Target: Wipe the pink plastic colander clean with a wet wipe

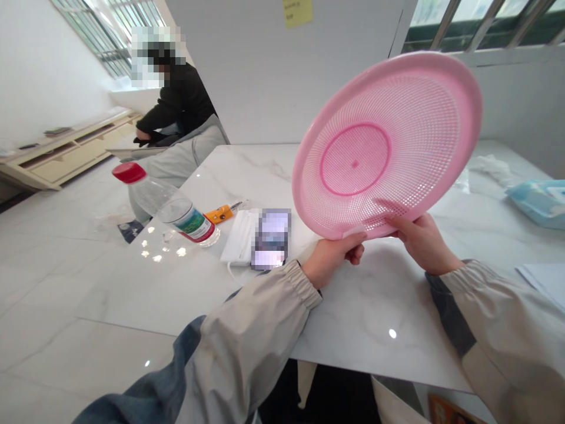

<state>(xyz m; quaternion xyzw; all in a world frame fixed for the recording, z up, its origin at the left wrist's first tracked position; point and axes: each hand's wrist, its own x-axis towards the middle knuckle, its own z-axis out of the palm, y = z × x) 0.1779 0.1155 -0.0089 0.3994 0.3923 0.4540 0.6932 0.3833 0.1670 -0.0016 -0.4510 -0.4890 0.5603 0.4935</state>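
A round pink plastic mesh basket (424, 123) is held up and tilted above the white marble-patterned table (353, 312). My left hand (333, 256) grips its lower rim, with the thumb along the edge and the fingers curled. Close beside it, my right hand (426, 241) pinches the same rim farther right, thumb on the inner mesh. Parts of the fingers of both hands are hidden behind the rim. To the left of my left hand lies a phone (271, 238) with its screen lit, beside a white flat box-like object (241, 235) with a cable.
A clear bottle with a red cap (165, 203) stands at the table's left. Behind it lies an orange item (219, 214). A blue soft pack (541, 202) and white paper (542, 280) are at the right. Someone in black (179, 97) sits at the back left.
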